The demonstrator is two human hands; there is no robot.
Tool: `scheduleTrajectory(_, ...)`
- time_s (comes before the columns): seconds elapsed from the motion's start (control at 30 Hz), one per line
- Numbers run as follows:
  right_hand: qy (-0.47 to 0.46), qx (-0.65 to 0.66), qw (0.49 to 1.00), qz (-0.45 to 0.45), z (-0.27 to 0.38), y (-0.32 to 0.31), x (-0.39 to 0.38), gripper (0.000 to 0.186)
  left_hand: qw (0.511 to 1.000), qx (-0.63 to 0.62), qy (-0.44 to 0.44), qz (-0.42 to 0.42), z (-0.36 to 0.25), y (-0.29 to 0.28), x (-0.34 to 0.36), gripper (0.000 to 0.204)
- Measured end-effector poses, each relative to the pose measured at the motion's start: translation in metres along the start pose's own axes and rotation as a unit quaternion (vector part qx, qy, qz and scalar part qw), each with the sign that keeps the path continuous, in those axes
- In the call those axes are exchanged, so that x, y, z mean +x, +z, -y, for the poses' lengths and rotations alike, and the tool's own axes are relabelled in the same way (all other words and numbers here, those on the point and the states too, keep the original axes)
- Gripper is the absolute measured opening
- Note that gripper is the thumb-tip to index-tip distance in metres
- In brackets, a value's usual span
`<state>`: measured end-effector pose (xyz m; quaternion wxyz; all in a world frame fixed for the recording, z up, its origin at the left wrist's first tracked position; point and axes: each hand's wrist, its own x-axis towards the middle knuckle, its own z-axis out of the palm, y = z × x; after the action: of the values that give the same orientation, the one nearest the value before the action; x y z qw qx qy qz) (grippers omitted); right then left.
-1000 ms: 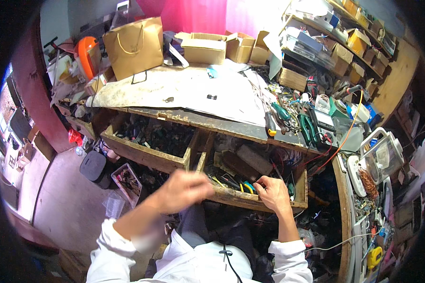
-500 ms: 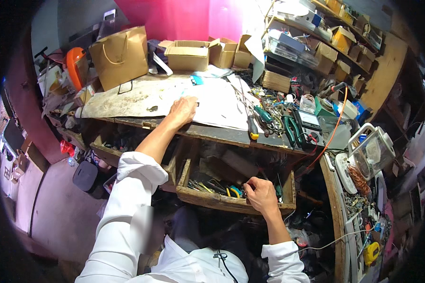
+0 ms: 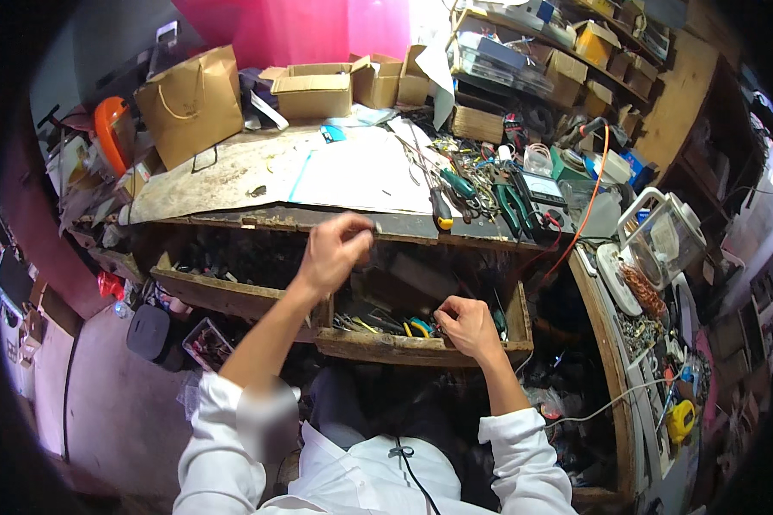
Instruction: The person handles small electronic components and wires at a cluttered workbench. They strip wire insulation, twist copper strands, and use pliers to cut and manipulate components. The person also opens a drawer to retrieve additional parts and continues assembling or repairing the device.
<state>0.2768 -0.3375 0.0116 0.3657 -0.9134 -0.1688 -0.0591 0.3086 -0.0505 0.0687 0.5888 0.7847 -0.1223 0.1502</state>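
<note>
Bare left hand [image 3: 337, 255]: grip pinches small dark piece [image 3: 376, 227], mostly hidden, above open brown wooden drawer [image 3: 395, 347]. Bare right hand [image 3: 467, 326] curls at drawer front, grip contents hidden, can't tell.

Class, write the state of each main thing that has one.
Left brown wooden drawer: pulled open.
Right brown wooden drawer: pulled open.
Wide brown cardboard box: open.
Left hand: apparently pinching a small dark piece.
Right hand: curled at right drawer's front; grip unclear.
</note>
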Motion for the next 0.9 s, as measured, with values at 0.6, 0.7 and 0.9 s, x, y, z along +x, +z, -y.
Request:
scheduleTrajectory(0.6, 0.04, 0.236, 0.956, -0.17, -0.028, -0.013, -0.007, 0.012, 0.997, -0.019, -0.067, 0.045, 0.038, 0.031, -0.096, 0.019)
scheduleTrajectory(0.7, 0.032, 0.176, 0.971, -0.158, -0.029, -0.007, -0.004, 0.013, 0.991, -0.063, -0.096, 0.073, 0.038, 0.031, -0.085, 0.014)
scheduleTrajectory(0.9, -0.153, 0.009, 0.987, -0.043, 0.015, -0.008, -0.006, 0.029, 0.993, 0.011, -0.088, 0.079, 0.027, 0.05, -0.071, 0.028)
